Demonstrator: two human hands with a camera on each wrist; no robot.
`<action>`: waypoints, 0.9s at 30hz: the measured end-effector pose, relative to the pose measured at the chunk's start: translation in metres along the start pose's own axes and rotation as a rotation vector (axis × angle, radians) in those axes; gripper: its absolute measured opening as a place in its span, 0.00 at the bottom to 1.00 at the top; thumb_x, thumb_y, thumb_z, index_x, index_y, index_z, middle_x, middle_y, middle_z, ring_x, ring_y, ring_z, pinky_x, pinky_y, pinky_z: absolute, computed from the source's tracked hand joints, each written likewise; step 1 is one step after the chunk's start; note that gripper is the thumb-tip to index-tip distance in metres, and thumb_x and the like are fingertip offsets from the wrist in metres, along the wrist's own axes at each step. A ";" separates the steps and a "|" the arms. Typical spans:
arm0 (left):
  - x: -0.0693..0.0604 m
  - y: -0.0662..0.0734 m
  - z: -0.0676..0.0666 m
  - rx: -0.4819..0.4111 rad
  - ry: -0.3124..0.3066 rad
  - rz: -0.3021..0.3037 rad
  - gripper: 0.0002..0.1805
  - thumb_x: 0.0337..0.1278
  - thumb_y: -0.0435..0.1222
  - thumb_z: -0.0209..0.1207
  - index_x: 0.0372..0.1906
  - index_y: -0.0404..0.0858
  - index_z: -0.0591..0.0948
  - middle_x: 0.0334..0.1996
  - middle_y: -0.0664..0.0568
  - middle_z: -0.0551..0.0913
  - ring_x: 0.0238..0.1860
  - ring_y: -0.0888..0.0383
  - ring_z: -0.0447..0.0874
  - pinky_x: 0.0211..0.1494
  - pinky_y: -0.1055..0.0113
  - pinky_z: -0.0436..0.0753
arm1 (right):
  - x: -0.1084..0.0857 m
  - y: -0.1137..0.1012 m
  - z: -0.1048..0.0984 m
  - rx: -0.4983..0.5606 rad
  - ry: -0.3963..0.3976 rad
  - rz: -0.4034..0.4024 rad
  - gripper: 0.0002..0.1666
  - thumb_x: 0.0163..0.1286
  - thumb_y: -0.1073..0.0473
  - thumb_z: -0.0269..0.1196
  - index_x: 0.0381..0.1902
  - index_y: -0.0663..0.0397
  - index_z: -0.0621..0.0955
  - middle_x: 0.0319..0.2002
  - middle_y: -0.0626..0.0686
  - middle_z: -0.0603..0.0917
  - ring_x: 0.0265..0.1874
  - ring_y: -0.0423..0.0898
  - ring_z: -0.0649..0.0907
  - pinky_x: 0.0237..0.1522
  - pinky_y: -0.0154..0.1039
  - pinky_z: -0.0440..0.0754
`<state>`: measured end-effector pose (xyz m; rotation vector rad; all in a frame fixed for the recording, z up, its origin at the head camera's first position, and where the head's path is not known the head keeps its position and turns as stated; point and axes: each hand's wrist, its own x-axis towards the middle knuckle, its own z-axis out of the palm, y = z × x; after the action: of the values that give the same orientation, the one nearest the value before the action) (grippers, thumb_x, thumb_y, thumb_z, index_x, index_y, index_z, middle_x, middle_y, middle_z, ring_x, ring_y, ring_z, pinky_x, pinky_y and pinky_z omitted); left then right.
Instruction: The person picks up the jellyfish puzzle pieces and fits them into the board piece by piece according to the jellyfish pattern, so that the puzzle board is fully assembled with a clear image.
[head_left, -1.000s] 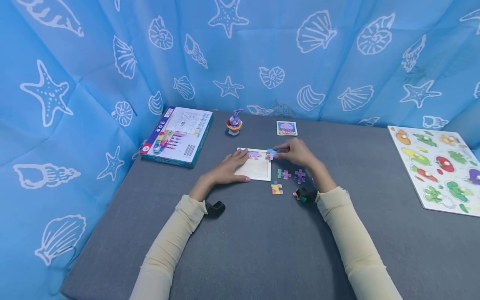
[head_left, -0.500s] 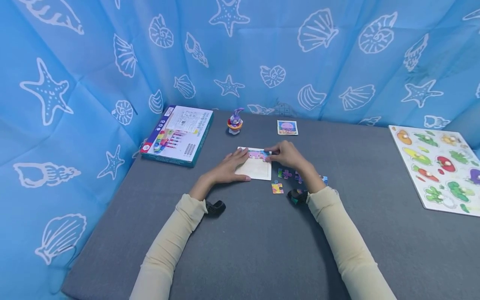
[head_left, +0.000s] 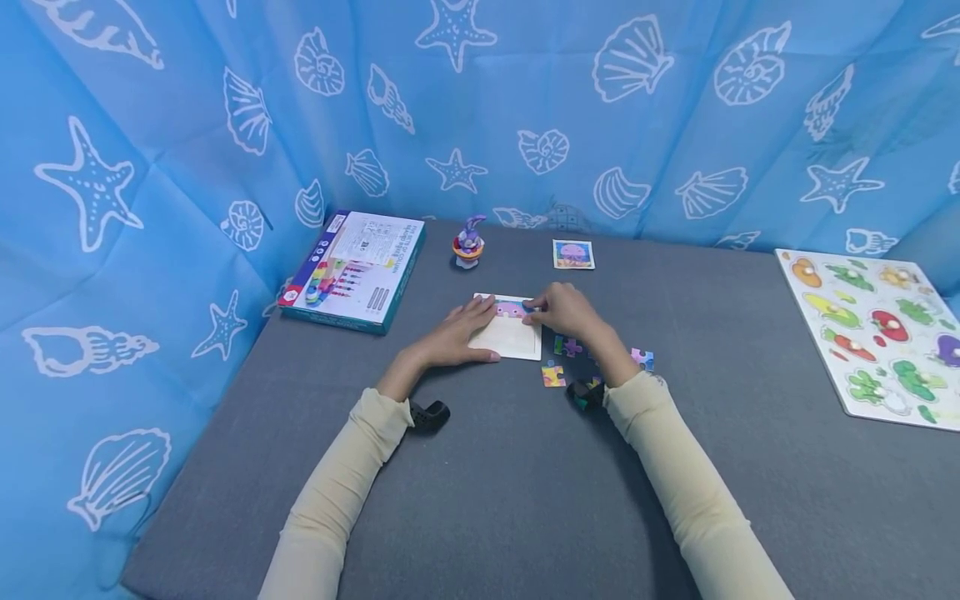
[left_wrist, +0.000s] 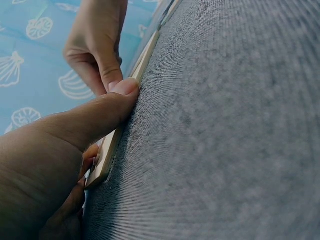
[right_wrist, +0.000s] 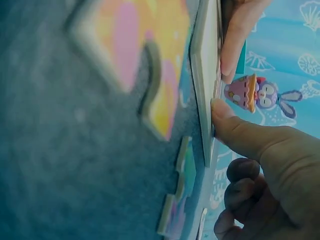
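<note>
A pale wooden tray (head_left: 512,340) lies flat, with pink and blue puzzle pieces (head_left: 508,309) along its far side. My left hand (head_left: 452,336) grips the tray's left part, fingers at the far corner and thumb (left_wrist: 125,87) on the near edge. At the far right corner, thumb and forefinger of my right hand (head_left: 566,313) pinch a piece set in the tray, mostly hidden by the fingers. In the right wrist view that thumb (right_wrist: 223,109) touches inside the tray's rim (right_wrist: 201,75), other fingers curled.
Loose pieces, including a yellow one (head_left: 553,377), a purple one (head_left: 572,347) and a pink-blue one (head_left: 642,359), lie right of the tray. Behind stand a rabbit figurine (head_left: 468,243) and a picture card (head_left: 573,254). A box (head_left: 360,271) is left, a vegetable board (head_left: 877,333) right.
My right hand has moved left and brought its piece from the tray's right edge into the far right corner, beside the pink piece. My left hand has stayed on the tray.
</note>
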<state>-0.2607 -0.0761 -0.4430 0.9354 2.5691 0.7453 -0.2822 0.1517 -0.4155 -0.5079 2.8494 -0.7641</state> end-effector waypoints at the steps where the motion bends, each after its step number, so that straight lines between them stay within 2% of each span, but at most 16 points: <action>1: 0.000 0.000 0.000 0.001 0.000 0.001 0.48 0.54 0.55 0.57 0.72 0.40 0.48 0.74 0.53 0.41 0.74 0.54 0.32 0.75 0.54 0.38 | 0.000 0.000 0.000 -0.002 -0.003 0.004 0.21 0.55 0.53 0.68 0.46 0.57 0.83 0.20 0.58 0.82 0.09 0.37 0.54 0.12 0.31 0.54; 2: 0.000 0.000 0.000 -0.001 -0.002 0.002 0.48 0.54 0.55 0.57 0.72 0.40 0.48 0.74 0.53 0.41 0.74 0.54 0.31 0.74 0.54 0.38 | 0.000 0.000 0.000 -0.003 -0.007 0.005 0.21 0.56 0.53 0.68 0.46 0.57 0.82 0.19 0.56 0.82 0.09 0.37 0.54 0.12 0.31 0.55; 5: 0.001 0.000 0.000 -0.005 -0.001 0.002 0.48 0.54 0.55 0.57 0.72 0.40 0.48 0.74 0.53 0.41 0.74 0.54 0.31 0.74 0.54 0.37 | -0.001 -0.001 0.000 0.013 -0.017 0.024 0.21 0.56 0.54 0.67 0.47 0.56 0.82 0.10 0.50 0.70 0.09 0.37 0.55 0.12 0.31 0.55; 7: 0.001 -0.001 0.000 -0.001 0.002 0.001 0.48 0.54 0.55 0.57 0.72 0.40 0.48 0.74 0.53 0.41 0.74 0.54 0.31 0.74 0.54 0.37 | -0.001 -0.001 0.000 0.022 -0.022 0.029 0.21 0.57 0.53 0.67 0.48 0.56 0.82 0.08 0.46 0.63 0.09 0.38 0.56 0.13 0.32 0.56; 9: 0.001 -0.002 0.000 0.006 0.004 0.001 0.48 0.54 0.54 0.57 0.72 0.40 0.48 0.74 0.53 0.41 0.74 0.53 0.31 0.74 0.54 0.38 | -0.002 0.000 0.000 0.029 -0.027 0.025 0.22 0.58 0.53 0.66 0.49 0.56 0.81 0.08 0.45 0.60 0.09 0.38 0.57 0.13 0.32 0.57; 15: 0.000 -0.001 0.002 0.018 -0.013 0.001 0.48 0.54 0.55 0.56 0.72 0.40 0.46 0.74 0.53 0.40 0.74 0.53 0.31 0.74 0.54 0.38 | -0.012 0.008 -0.007 0.046 -0.009 0.028 0.22 0.61 0.53 0.64 0.50 0.57 0.81 0.09 0.44 0.60 0.11 0.38 0.60 0.15 0.32 0.60; 23: 0.000 -0.002 0.002 0.037 0.002 0.007 0.48 0.55 0.54 0.57 0.72 0.39 0.47 0.74 0.51 0.39 0.74 0.52 0.31 0.74 0.52 0.37 | -0.040 0.016 -0.027 0.076 0.014 0.059 0.20 0.60 0.55 0.64 0.49 0.58 0.81 0.07 0.44 0.57 0.08 0.38 0.57 0.12 0.32 0.58; 27: 0.000 -0.004 0.003 0.047 0.006 0.011 0.48 0.55 0.55 0.56 0.72 0.40 0.46 0.74 0.51 0.39 0.74 0.52 0.31 0.74 0.52 0.37 | -0.053 0.019 -0.028 0.068 -0.010 0.066 0.20 0.59 0.56 0.65 0.49 0.58 0.82 0.07 0.43 0.57 0.08 0.37 0.57 0.12 0.31 0.57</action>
<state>-0.2615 -0.0771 -0.4474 0.9643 2.5986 0.6947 -0.2445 0.1995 -0.3982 -0.4051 2.8046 -0.8405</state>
